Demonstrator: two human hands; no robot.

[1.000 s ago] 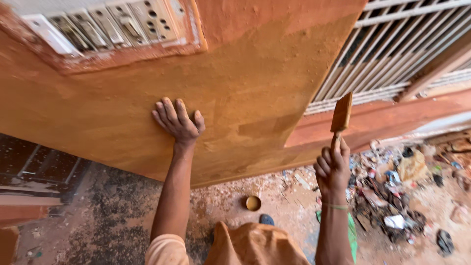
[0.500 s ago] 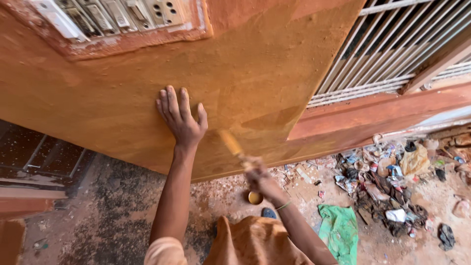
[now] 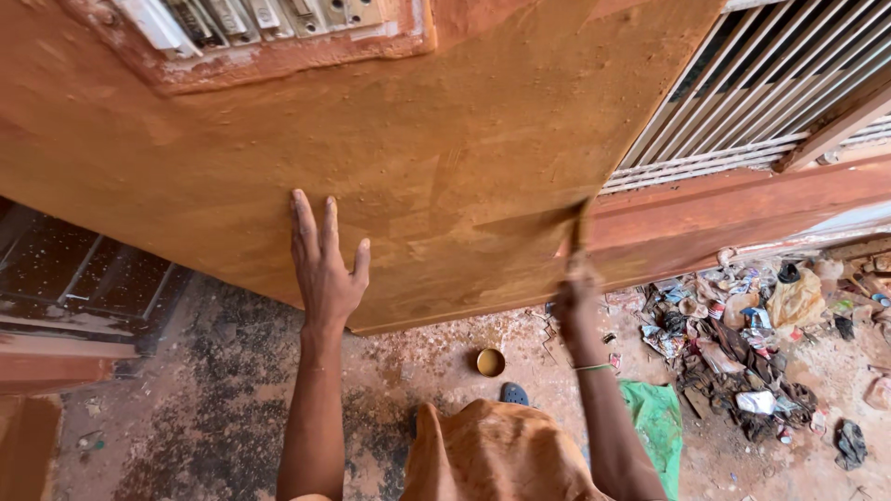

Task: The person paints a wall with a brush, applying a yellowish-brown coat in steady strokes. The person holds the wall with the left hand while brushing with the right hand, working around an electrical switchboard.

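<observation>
My left hand (image 3: pixel 325 264) lies flat, fingers apart, against an orange-brown painted wall (image 3: pixel 232 176). My right hand (image 3: pixel 575 306) grips the handle of a paintbrush (image 3: pixel 580 227), held upright with its bristles against the wall near the right edge. The paint there looks darker and wet. A small round tin of brown paint (image 3: pixel 490 362) stands on the ground below, between my arms.
A white metal grille (image 3: pixel 770 83) stands to the right of the wall. A heap of litter (image 3: pixel 742 343) and a green bag (image 3: pixel 659 417) lie on the ground at the right. A vent block (image 3: pixel 251 19) sits at the top of the wall.
My right hand swung the brush down toward the tin, then back up to the wall's right edge. My left hand stayed pressed on the wall.
</observation>
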